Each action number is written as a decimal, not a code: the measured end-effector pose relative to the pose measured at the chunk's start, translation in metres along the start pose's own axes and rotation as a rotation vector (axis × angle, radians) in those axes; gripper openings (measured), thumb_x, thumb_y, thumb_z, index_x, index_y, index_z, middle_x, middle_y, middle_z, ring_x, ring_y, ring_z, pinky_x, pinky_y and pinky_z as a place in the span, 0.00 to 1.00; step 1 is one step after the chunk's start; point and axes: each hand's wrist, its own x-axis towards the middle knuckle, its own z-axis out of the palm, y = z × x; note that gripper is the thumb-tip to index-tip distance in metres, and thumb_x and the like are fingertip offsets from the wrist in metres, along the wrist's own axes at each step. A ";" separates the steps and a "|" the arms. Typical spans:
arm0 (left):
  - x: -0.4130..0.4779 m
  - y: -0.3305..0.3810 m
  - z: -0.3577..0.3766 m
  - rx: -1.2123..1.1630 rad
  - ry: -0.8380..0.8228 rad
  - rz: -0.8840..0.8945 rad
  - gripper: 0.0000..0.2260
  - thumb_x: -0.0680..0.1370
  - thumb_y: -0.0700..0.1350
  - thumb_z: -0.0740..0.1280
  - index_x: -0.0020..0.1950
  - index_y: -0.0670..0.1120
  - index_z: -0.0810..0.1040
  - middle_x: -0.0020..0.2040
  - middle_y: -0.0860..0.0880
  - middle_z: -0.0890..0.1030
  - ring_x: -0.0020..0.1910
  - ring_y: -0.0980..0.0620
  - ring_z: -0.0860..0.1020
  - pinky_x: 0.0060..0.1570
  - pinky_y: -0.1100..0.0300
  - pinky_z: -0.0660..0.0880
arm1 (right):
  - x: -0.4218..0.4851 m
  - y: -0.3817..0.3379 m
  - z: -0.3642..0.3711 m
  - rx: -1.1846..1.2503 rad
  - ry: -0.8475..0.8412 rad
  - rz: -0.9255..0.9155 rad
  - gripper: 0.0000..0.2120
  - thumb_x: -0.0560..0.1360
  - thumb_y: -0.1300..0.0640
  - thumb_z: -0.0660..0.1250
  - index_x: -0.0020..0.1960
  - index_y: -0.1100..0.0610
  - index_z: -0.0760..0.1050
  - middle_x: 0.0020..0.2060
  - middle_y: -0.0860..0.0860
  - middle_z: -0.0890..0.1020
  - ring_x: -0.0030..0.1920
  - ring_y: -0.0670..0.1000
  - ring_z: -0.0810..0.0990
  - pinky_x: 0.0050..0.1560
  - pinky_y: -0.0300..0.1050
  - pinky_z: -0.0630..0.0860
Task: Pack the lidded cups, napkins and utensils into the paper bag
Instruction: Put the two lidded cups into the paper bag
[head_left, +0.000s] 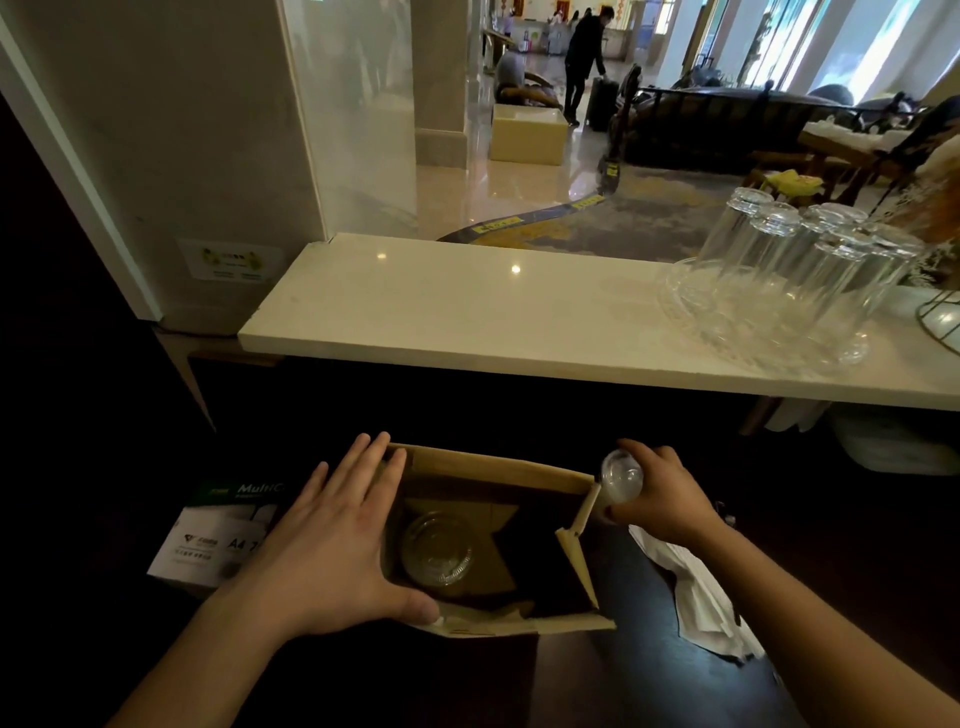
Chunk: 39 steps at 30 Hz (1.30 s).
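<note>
Right hand (660, 493) fingers grip a lidded cup (622, 477) tilted sideways; the paper bag (571, 551) mouth lies just left, braced by the open left hand (332, 540)

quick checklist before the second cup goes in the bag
1. Bag mouth open: ok, the inside shows.
2. Bag steadied: ok, left hand lies flat on its left rim.
3. Room inside: ok, first cup sits on the left, the right side is bare.
4. Grip on second cup: ok, right hand wraps it at the bag's right rim.
5. Lid seated on it: cannot tell.
6. Napkins at hand: ok, right of the bag.
</note>
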 end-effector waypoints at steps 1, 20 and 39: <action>0.000 0.001 -0.001 -0.003 -0.001 0.004 0.64 0.50 0.88 0.53 0.69 0.60 0.19 0.71 0.60 0.19 0.70 0.60 0.21 0.72 0.53 0.36 | -0.005 -0.003 -0.007 0.009 0.020 -0.008 0.48 0.57 0.45 0.78 0.74 0.45 0.62 0.62 0.54 0.70 0.60 0.59 0.74 0.50 0.46 0.75; 0.000 0.017 -0.016 -0.014 -0.075 0.016 0.65 0.50 0.87 0.52 0.68 0.57 0.18 0.73 0.55 0.20 0.67 0.59 0.18 0.72 0.52 0.30 | -0.102 -0.115 -0.118 0.217 0.148 -0.337 0.45 0.58 0.38 0.75 0.72 0.36 0.62 0.62 0.41 0.71 0.60 0.44 0.73 0.57 0.43 0.73; 0.004 0.041 -0.016 0.039 -0.058 0.072 0.64 0.58 0.80 0.64 0.75 0.53 0.26 0.76 0.50 0.24 0.73 0.52 0.24 0.77 0.47 0.37 | -0.088 -0.120 0.009 -0.259 -0.022 -0.434 0.43 0.60 0.36 0.71 0.72 0.43 0.62 0.59 0.48 0.74 0.55 0.53 0.78 0.47 0.40 0.69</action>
